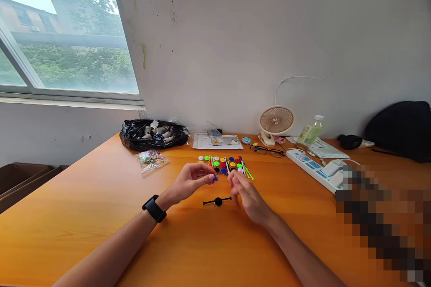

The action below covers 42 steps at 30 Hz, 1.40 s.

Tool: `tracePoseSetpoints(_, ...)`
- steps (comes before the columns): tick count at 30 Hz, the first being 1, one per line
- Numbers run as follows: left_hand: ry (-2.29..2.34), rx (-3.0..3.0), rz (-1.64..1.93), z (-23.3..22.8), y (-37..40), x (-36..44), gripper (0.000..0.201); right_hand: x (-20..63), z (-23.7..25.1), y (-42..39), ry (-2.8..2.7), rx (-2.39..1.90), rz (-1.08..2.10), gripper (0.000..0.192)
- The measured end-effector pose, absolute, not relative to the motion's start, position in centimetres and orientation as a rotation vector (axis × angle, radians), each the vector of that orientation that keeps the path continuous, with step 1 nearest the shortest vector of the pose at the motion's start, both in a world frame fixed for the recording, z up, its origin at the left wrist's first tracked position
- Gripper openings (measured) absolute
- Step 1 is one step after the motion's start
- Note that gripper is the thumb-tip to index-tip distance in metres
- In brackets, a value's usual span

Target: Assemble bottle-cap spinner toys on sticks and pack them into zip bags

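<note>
My left hand [191, 180], with a black watch on its wrist, is closed in a pinch on a small blue plastic piece [215, 178]. Its exact shape is too small to make out. To the right, my right hand [248, 198] has loosely bent fingers, somewhat apart, and nothing shows in them. Between and just below the hands, a black disc with two thin arms [218, 202] lies on the wooden table. Behind the hands sit several coloured round discs [233, 165] in rows, with coloured plastic sticks [248, 169] among them.
A clear bag of small parts [151, 162] and a black plastic bag [129, 136] stand back left. Papers [202, 141], glasses [269, 150], a fan [276, 120], a bottle [311, 131] and a power strip [311, 168] line the back and right.
</note>
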<state>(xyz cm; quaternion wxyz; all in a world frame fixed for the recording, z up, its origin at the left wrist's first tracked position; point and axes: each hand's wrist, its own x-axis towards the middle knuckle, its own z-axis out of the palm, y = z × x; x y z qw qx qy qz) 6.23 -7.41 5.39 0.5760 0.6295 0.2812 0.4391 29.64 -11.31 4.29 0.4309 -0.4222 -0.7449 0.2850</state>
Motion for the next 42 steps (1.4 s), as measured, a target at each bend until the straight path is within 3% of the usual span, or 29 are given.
tracePoseSetpoints(3,0.698,1.457,1.057,5.8,-7.4,5.9,0.033,29.6,4.8,-11.0,-1.813,-1.053,0.739,0.063)
tracePoseSetpoints(6,0.748,1.443,1.055,6.0,-7.2,5.5,0.033,29.8,5.2,-10.9,-1.778,-1.033,0.663,0.067)
tracePoseSetpoints(27,0.844,1.609,0.809,5.3,-6.7,4.6,0.026,30.2,4.1,-10.8,-1.865,-0.967,0.667,0.055)
tracePoseSetpoints(39,0.649,1.403,1.280,5.1,-5.5,3.4,0.014,30.0,4.2,-10.8,-1.979,-1.046,0.542,0.040)
tracePoseSetpoints(42,0.617,1.316,1.319,5.2,-5.3,3.5,0.031,29.9,4.1,-10.9,-2.063,-1.098,0.564,0.025)
